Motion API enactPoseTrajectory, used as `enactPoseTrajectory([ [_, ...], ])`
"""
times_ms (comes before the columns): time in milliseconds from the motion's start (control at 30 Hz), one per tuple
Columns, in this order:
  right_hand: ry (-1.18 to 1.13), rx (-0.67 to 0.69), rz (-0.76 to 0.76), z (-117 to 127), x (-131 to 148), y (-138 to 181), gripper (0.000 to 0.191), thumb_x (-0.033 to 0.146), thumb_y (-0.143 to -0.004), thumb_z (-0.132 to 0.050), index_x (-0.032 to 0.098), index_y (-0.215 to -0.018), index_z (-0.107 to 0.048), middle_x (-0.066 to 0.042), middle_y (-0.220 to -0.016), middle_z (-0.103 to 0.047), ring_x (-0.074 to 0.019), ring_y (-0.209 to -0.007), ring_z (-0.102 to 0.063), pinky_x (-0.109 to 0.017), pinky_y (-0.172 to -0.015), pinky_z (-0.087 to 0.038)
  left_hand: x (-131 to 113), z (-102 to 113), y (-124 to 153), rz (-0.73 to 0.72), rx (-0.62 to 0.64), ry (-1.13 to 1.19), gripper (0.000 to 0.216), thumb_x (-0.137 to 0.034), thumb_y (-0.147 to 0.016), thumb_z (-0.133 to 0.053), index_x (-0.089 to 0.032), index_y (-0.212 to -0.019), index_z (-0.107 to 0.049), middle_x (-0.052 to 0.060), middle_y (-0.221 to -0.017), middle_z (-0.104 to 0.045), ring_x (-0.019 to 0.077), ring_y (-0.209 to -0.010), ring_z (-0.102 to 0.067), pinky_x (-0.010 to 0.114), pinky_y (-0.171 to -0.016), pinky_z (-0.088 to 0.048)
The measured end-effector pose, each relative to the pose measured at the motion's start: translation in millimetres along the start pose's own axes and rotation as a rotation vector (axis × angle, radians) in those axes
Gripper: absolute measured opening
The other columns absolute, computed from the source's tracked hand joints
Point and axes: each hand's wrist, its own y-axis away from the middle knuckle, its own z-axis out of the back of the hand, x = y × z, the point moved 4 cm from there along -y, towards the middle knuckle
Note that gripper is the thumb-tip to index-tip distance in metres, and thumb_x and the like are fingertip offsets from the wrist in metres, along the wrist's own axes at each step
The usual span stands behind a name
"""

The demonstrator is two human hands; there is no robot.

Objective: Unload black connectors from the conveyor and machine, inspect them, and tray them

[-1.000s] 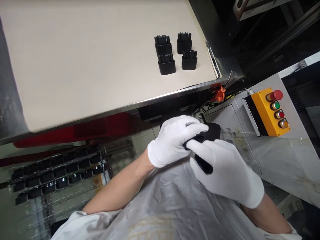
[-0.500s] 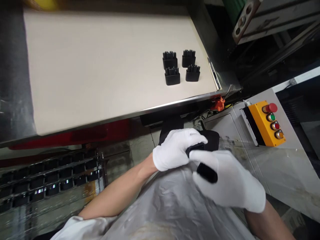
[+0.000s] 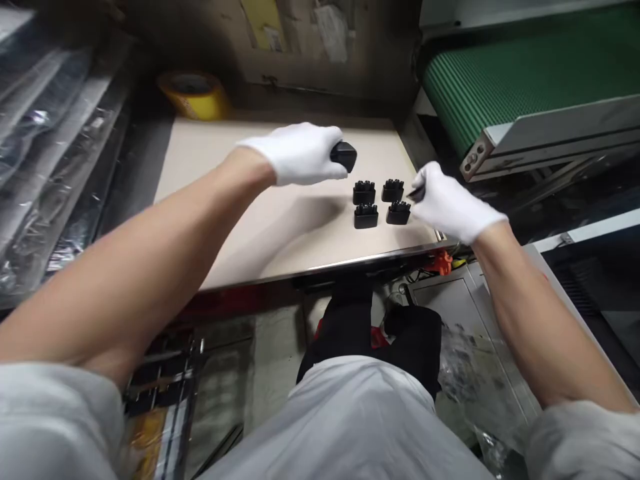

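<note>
My left hand (image 3: 303, 155), in a white glove, is closed around a small black plastic part (image 3: 344, 156) above the pale work surface. To the right, my gloved right hand (image 3: 447, 200) pinches a second black part (image 3: 417, 194), mostly hidden by the fingers. Between and below the hands, several black blocks with upright prongs stand in two short rows; one is the front left block (image 3: 366, 216), another the front right block (image 3: 399, 213). The held part in my right hand is close beside the right-hand blocks.
A yellow tape roll (image 3: 195, 97) lies at the table's back left. Clear plastic-covered trays (image 3: 55, 140) are stacked on the left. A green conveyor belt (image 3: 530, 67) stands at the upper right. An orange clamp-like piece (image 3: 441, 263) sits under the table's front right corner.
Both hands have gone from near my lap up over the table and spread apart, each carrying a black part. My view has tilted up, showing the conveyor and tape roll.
</note>
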Motion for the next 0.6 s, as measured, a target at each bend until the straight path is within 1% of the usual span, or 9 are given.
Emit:
enactPoseTrajectory([
  [67,0.111,0.05,0.0,6,8,-54,0.032,0.014,-0.083,-0.055,0.005,-0.112,-0.063,-0.006,-0.094,-0.069,-0.0316,-0.102,-0.075,-0.038,-0.084,-0.052,1,-2,-41,0.054,0.137,-0.099,0.044,-0.058,-0.065,-0.085,-0.023,-0.086,-0.071,0.003,-0.082,-0.069,0.0303,-0.11,-0.064,0.037,-0.091,-0.049],
  [133,0.171,0.114,0.032,2,12,-102,0.007,0.007,-0.074,-0.07,0.009,-0.08,-0.068,-0.007,-0.083,-0.071,-0.0347,-0.097,-0.076,-0.044,-0.086,-0.056,-2,-11,-71,0.136,0.295,-0.231,0.038,-0.05,-0.057,-0.089,-0.021,-0.076,-0.072,0.007,-0.074,-0.067,0.0339,-0.102,-0.064,0.039,-0.085,-0.045],
  [167,0.196,0.15,0.05,-4,13,-122,0.015,0.004,-0.068,-0.076,0.013,-0.064,-0.063,-0.008,-0.077,-0.071,-0.0342,-0.093,-0.077,-0.045,-0.085,-0.058,-4,-16,-82,0.167,0.366,-0.288,0.035,-0.047,-0.056,-0.088,-0.02,-0.072,-0.072,0.008,-0.07,-0.065,0.035,-0.098,-0.064,0.041,-0.083,-0.043],
  [233,0.236,0.207,0.076,-16,11,-155,0.033,0.009,-0.069,-0.078,0.017,-0.048,-0.053,-0.009,-0.073,-0.072,-0.0307,-0.088,-0.078,-0.041,-0.085,-0.06,-7,-28,-96,0.198,0.473,-0.344,0.031,-0.044,-0.055,-0.088,-0.019,-0.064,-0.071,0.009,-0.063,-0.062,0.0346,-0.091,-0.063,0.041,-0.081,-0.04],
  [367,0.332,0.33,0.031,-35,8,-188,0.039,0.024,-0.083,-0.064,0.01,-0.047,-0.059,-0.008,-0.068,-0.071,-0.0234,-0.087,-0.078,-0.03,-0.081,-0.055,-3,-47,-108,0.18,0.583,-0.335,0.03,-0.042,-0.052,-0.088,-0.02,-0.055,-0.068,0.007,-0.056,-0.059,0.0306,-0.08,-0.06,0.04,-0.077,-0.039],
  [467,0.432,0.435,-0.001,-37,13,-190,0.026,0.018,-0.078,-0.071,0.007,-0.054,-0.066,-0.008,-0.066,-0.07,-0.0247,-0.085,-0.077,-0.033,-0.079,-0.056,2,-54,-109,0.141,0.602,-0.297,0.031,-0.045,-0.054,-0.086,-0.019,-0.063,-0.072,0.008,-0.064,-0.065,0.0288,-0.076,-0.062,0.036,-0.073,-0.041],
  [533,0.519,0.506,0.023,-35,19,-188,0.007,0.011,-0.07,-0.077,0.009,-0.065,-0.072,-0.01,-0.072,-0.073,-0.0285,-0.085,-0.075,-0.038,-0.078,-0.057,6,-56,-108,0.138,0.607,-0.245,0.033,-0.046,-0.057,-0.083,-0.017,-0.072,-0.074,0.009,-0.071,-0.069,0.0274,-0.075,-0.063,0.035,-0.07,-0.043],
  [567,0.567,0.536,0.042,-35,21,-186,0.005,0.01,-0.068,-0.078,0.009,-0.072,-0.075,-0.011,-0.075,-0.074,-0.03,-0.085,-0.075,-0.039,-0.078,-0.057,8,-56,-107,0.145,0.61,-0.215,0.035,-0.046,-0.059,-0.082,-0.017,-0.077,-0.075,0.009,-0.074,-0.07,0.0266,-0.075,-0.064,0.034,-0.07,-0.044],
  [600,0.61,0.557,0.06,-34,23,-183,0.011,0.01,-0.069,-0.077,0.009,-0.08,-0.077,-0.012,-0.079,-0.075,-0.0307,-0.085,-0.075,-0.04,-0.078,-0.057,11,-56,-105,0.153,0.613,-0.184,0.036,-0.046,-0.061,-0.081,-0.016,-0.08,-0.075,0.009,-0.077,-0.071,0.026,-0.075,-0.064,0.033,-0.07,-0.045],
])
